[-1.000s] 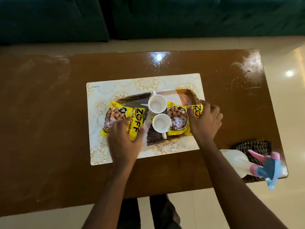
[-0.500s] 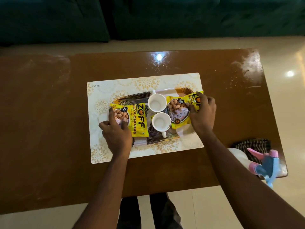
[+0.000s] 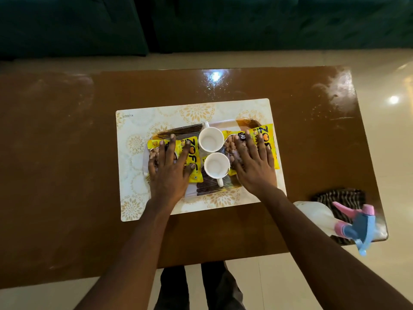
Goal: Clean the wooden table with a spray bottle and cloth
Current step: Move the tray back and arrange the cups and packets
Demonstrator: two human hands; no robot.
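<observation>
A glossy brown wooden table (image 3: 245, 229) fills the view. At its near right corner a white spray bottle (image 3: 319, 215) with a pink and blue trigger head lies beside a dark striped cloth (image 3: 342, 196). Neither hand touches them. My left hand (image 3: 169, 166) lies flat, fingers spread, on the left yellow snack packet (image 3: 193, 157). My right hand (image 3: 252, 162) lies flat the same way on the right yellow snack packet (image 3: 267, 139). Both packets rest on a tray (image 3: 212, 189) in the middle of the table.
Two white cups (image 3: 211, 139) stand between my hands on the tray, which sits on a cream floral placemat (image 3: 138, 126). A dark green sofa (image 3: 201, 21) runs behind the table. Pale tiled floor (image 3: 393, 139) lies to the right, and my legs show below the near edge.
Both hands let go of the packet edges they were pinching and now lie flat with straight fingers on top of the packets. The packets have settled square on the tray.
</observation>
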